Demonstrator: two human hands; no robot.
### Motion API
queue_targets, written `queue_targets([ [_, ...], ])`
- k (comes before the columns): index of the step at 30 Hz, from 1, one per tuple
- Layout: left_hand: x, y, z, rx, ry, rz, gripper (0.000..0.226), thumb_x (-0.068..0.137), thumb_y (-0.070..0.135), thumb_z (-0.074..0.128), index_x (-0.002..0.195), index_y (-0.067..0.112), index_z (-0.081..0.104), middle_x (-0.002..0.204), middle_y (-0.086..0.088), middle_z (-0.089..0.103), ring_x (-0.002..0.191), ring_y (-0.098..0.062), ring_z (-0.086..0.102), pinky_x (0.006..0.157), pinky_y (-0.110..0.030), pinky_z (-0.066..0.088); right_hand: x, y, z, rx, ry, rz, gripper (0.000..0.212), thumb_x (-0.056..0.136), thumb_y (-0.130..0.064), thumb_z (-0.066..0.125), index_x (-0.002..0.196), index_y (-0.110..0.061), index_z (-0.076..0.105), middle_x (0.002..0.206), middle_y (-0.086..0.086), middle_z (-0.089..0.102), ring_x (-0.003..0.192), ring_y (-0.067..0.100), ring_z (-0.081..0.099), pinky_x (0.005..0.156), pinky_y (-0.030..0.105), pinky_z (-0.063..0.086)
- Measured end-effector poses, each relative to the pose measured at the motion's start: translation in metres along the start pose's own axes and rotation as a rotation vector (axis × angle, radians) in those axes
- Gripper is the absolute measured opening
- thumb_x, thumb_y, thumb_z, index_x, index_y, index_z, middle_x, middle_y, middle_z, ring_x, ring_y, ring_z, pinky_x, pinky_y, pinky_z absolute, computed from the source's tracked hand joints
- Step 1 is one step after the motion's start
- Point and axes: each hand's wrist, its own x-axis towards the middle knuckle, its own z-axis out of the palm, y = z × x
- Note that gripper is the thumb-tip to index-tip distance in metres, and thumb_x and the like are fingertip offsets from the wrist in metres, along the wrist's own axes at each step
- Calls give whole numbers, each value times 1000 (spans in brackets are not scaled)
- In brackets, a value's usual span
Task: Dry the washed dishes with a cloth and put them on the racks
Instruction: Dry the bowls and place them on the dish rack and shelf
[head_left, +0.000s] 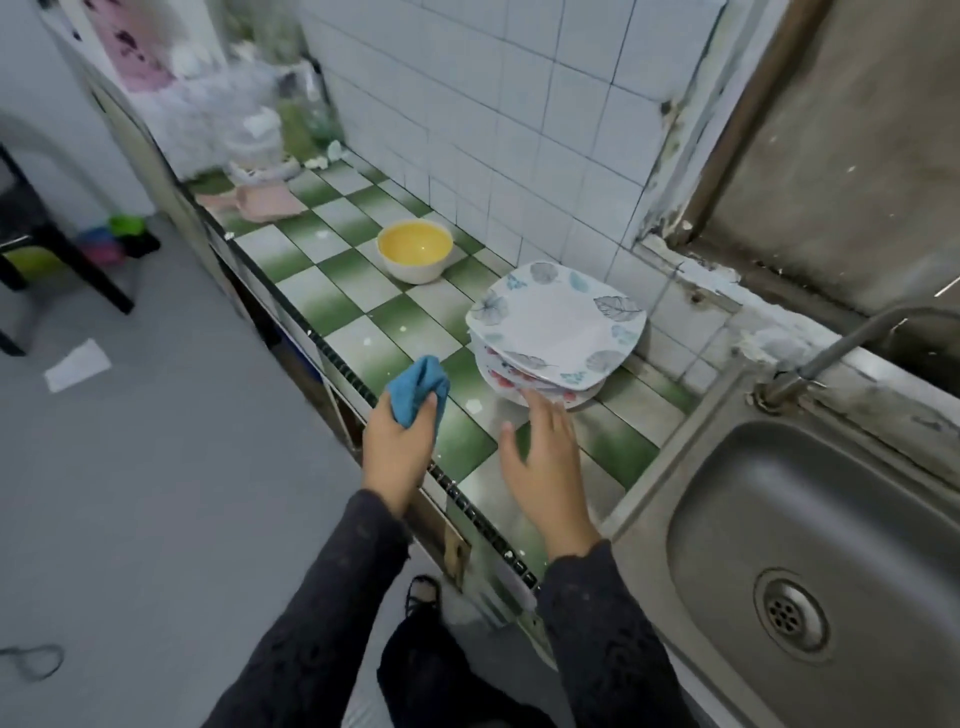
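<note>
A person's left hand (400, 449) grips a bunched blue cloth (418, 387) over the tiled surface's (363, 304) edge. The right hand (545, 462), fingers spread, reaches the rim of the stacked plates (556, 322) beside the sink (727, 519). Lifting only the top plate looks safest, since the stack sits unevenly.

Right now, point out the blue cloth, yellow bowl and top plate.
blue cloth (417, 385), head view, bunched middle.
yellow bowl (414, 248), head view, inner base.
top plate (558, 317), head view, bare centre.
</note>
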Motion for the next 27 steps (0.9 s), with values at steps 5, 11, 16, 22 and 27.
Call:
queue_targets([
  [5, 75, 6, -3, 43, -40, 18, 18, 96, 19, 60, 105, 34, 55, 96, 13, 63, 85, -5, 60, 82, -32, 50, 68, -11, 42, 42, -7, 47, 45, 99, -22, 54, 141, -6, 48, 138, 13, 55, 133, 33, 46, 112, 54, 38],
  [11, 153, 16, -15, 81, -68, 30, 18, 98, 16, 58, 111, 27, 54, 96, 17, 59, 84, 1, 56, 73, -17, 47, 141, -25, 86, 83, -105, 128, 50, 103, -22, 51, 149, -7, 40, 150, 15, 46, 143, 38, 33, 118, 52, 29],
  [16, 202, 9, -25, 71, -41, -21, 22, 98, 18, 57, 118, 25, 54, 101, 17, 59, 93, -9, 59, 88, -31, 48, 173, -38, 110, 158, -176, 218, 49, 104, -24, 49, 150, -13, 39, 150, 8, 46, 139, 20, 37, 112, 29, 29],
  [22, 265, -5, -25, 105, -61, -75, 27, 97, 23, 58, 124, 20, 57, 105, 8, 63, 101, -19, 61, 90, -38, 50, 210, -52, 139, 247, -199, 347, 42, 104, -23, 49, 144, -11, 46, 142, 4, 53, 133, 15, 46, 96, 14, 28],
  [27, 333, -11, -14, 142, -175, -75, 25, 98, 22, 55, 122, 17, 57, 114, -4, 64, 101, -23, 61, 87, -36, 50, 264, -59, 179, 268, -127, 423, 38, 103, -20, 51, 138, -5, 51, 127, 10, 59, 120, 22, 55, 99, 28, 41],
])
